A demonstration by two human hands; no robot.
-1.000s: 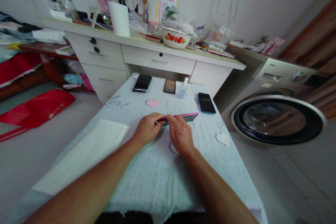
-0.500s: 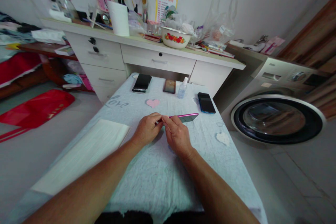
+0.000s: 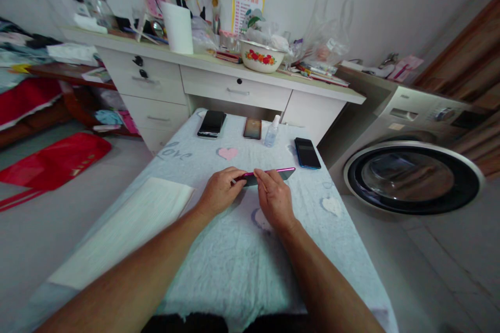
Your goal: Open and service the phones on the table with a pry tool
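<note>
A phone (image 3: 287, 173) with a bright magenta edge is held tilted above the cloth, its dark face toward me. My left hand (image 3: 223, 190) is closed on its left end, thumb and fingers gripping the corner. My right hand (image 3: 275, 196) has its fingers pressed together on the phone's upper edge near the middle. Whether anything small lies under those fingertips is hidden. Ahead on the cloth lie a dark phone with a blue edge (image 3: 307, 153), a black phone-like stack (image 3: 211, 124), a small brown pixelated item (image 3: 252, 128) and a clear spray bottle (image 3: 271, 132).
A pale cloth (image 3: 234, 270) covers the table. On its left lies a whitish flat board (image 3: 125, 231). Beyond stands a white drawer desk (image 3: 234, 86) bearing a paper roll (image 3: 177, 28) and a flowered bowl (image 3: 261, 56). A washing machine (image 3: 414, 114) is at right, a red bag (image 3: 58, 161) at left.
My right hand has moved right along the phone's edge, away from my left hand, baring more of the phone between them. My left hand and the phone stay nearly in place.
</note>
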